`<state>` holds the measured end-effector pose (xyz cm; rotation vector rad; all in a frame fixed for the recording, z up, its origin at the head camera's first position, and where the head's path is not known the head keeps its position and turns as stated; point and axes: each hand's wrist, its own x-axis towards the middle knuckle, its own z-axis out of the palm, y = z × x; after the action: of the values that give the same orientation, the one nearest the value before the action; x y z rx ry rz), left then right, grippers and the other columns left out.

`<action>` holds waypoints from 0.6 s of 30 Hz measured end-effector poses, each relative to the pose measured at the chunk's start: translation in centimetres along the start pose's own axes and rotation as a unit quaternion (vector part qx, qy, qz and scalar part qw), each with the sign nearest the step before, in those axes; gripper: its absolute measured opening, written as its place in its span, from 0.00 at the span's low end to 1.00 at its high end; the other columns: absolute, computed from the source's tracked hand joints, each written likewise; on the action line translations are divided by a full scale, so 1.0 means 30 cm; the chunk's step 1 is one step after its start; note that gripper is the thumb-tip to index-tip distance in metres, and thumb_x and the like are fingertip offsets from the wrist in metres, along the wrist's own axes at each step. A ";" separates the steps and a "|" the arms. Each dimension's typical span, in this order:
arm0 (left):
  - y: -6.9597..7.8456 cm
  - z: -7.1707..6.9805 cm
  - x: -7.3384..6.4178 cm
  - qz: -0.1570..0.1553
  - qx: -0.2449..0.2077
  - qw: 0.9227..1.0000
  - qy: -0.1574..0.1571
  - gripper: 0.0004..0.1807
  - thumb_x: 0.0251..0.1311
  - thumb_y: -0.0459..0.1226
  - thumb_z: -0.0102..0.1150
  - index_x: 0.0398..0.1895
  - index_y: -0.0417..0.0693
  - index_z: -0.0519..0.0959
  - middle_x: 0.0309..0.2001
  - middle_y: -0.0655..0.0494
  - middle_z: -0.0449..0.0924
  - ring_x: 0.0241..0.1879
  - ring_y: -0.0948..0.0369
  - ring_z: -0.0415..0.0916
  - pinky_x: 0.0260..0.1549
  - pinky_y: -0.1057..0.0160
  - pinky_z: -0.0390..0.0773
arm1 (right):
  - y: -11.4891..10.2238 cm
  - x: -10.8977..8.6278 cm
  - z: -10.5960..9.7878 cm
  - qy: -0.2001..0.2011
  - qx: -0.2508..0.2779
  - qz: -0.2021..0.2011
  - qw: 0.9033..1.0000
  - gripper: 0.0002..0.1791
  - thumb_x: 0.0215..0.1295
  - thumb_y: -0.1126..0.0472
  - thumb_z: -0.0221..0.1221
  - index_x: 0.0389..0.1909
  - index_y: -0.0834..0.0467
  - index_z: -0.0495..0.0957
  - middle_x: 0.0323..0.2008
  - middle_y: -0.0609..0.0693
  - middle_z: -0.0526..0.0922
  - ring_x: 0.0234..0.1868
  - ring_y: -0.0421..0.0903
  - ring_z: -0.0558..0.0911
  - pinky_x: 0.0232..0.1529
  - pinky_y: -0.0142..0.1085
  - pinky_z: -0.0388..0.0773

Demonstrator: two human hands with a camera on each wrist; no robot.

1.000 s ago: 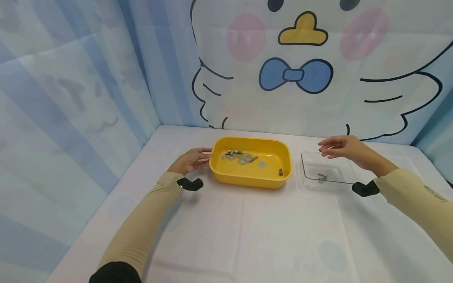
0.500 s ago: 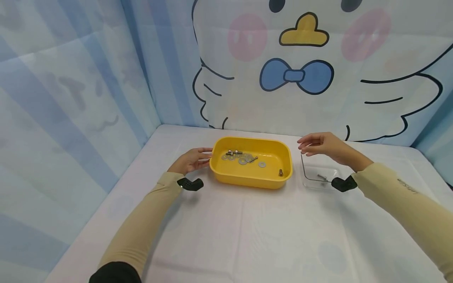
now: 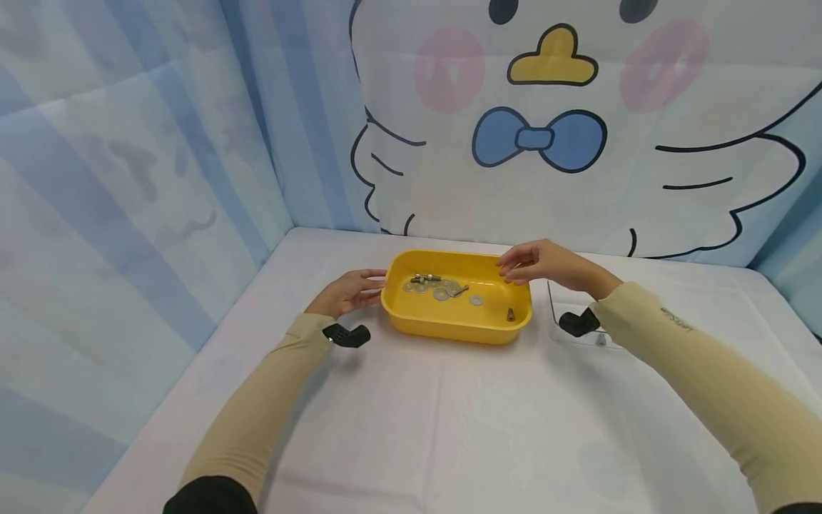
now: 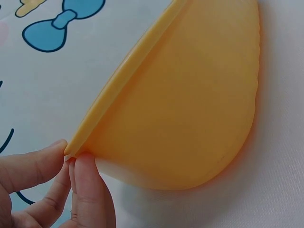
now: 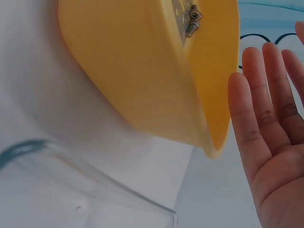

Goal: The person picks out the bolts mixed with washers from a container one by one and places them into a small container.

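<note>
A yellow plastic basin (image 3: 449, 327) holds several silver washers (image 3: 441, 293) and several small bolts (image 3: 426, 277). One bolt (image 3: 510, 315) lies apart near its right end. My left hand (image 3: 347, 294) pinches the basin's left rim, thumb above and fingertips beneath, as the left wrist view shows. Over the basin's right back rim hovers my right hand (image 3: 546, 265), with nothing visible in it; its fingers (image 5: 256, 85) are extended in the right wrist view. A clear plastic box (image 3: 554, 314) stands to the right of the basin, partly hidden by my right forearm.
Inside the clear box a small metal piece (image 3: 601, 340) shows beside the wrist camera. White cloth covers the table (image 3: 514, 414). A printed curtain (image 3: 546, 200) rises behind, and another curtain (image 3: 160, 178) hangs at the left.
My right hand has moved left from above the clear box to the basin's right rim. The left hand and the basin stay in place.
</note>
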<state>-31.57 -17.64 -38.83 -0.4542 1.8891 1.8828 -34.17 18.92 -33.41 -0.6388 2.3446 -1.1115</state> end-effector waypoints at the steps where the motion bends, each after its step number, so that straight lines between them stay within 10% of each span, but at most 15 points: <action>1: 0.000 0.000 0.000 0.000 0.000 1.000 0.001 0.25 0.65 0.32 0.52 0.66 0.48 0.66 0.61 0.48 0.69 0.36 0.63 0.74 0.31 0.75 0.81 | -0.001 0.014 0.002 -0.009 -0.002 0.001 1.000 0.26 0.62 0.58 0.60 0.59 0.67 0.70 0.55 0.65 0.76 0.51 0.52 0.80 0.54 0.38 0.80; 18: 0.001 0.004 -0.005 0.004 0.012 1.000 0.011 0.24 0.65 0.32 0.53 0.65 0.48 0.67 0.61 0.48 0.68 0.38 0.62 0.74 0.37 0.73 0.81 | -0.013 0.137 0.025 -0.159 -0.063 0.034 0.985 0.24 0.62 0.57 0.60 0.55 0.66 0.72 0.47 0.62 0.80 0.46 0.51 0.80 0.52 0.39 0.80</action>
<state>-31.44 -17.53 -38.73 -0.4632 1.9279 1.8659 -36.87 15.87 -34.38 -0.7183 2.1526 -0.7704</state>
